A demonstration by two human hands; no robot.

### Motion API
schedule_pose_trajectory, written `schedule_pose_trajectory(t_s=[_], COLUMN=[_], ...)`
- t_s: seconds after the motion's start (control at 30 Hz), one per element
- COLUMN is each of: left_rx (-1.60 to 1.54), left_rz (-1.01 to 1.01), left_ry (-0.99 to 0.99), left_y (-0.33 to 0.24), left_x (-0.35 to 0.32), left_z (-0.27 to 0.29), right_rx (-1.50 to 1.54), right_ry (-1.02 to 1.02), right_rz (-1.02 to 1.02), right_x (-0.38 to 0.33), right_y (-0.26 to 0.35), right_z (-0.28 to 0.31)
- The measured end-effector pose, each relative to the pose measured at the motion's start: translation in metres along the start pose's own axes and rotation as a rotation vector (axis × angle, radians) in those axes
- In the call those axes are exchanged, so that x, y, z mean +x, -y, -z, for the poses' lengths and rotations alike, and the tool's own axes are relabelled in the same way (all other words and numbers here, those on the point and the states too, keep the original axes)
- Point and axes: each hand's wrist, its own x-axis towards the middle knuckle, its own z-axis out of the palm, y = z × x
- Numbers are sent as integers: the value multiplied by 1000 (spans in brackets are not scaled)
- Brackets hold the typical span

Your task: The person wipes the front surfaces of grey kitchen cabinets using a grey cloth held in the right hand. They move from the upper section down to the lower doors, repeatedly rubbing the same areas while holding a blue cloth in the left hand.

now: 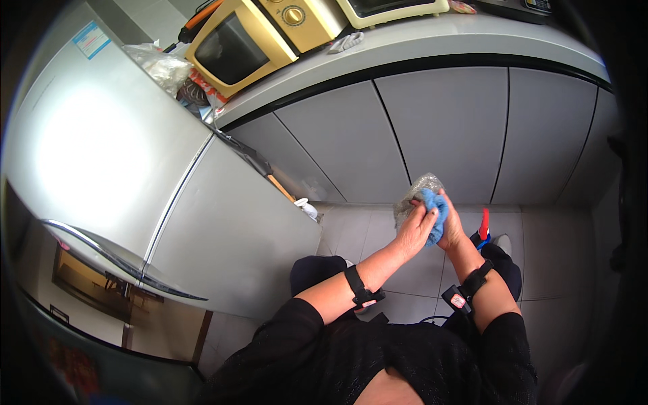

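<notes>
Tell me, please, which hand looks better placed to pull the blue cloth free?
Probably the left hand: its fingers lie on the blue cloth, while the right hand cradles it with the clear plastic bag.

At frame centre the left hand (416, 228) and right hand (451, 228) close on a soft blue cloth (434, 210) with a nubby, matt weave, wrapped partly in crinkled clear plastic film (417, 191) that catches light. The refrigerator (128, 169) at left is brushed silvery metal with a strong sheen. The cabinet doors (439, 128) across the upper middle are smooth, matt grey. The floor tiles (560, 256) look pale and slightly glossy. The yellow oven (260, 37) at the top has a dark glass door.
</notes>
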Motion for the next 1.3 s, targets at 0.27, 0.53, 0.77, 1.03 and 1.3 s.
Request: schedule_pose_trajectory(t_s=[0.27, 0.53, 0.77, 1.03, 1.3], left_rx=[947, 146, -463, 130, 876], left_rz=[-557, 149, 325, -163, -527], left_ry=[-332, 11, -337, -358, -766], left_y=[-22, 30, 27, -78, -119], left_x=[11, 20, 42, 115, 180], left_z=[18, 32, 100, 210, 279], right_rx=[45, -67, -146, -120, -189], right_ry=[39, -26, -302, -299, -285], right_rz=[170, -55, 134, 143, 121], right_x=[-6, -11, -8, -8, -1], right_y=[-2, 4, 13, 24, 24], right_z=[-10, -3, 1, 5, 12])
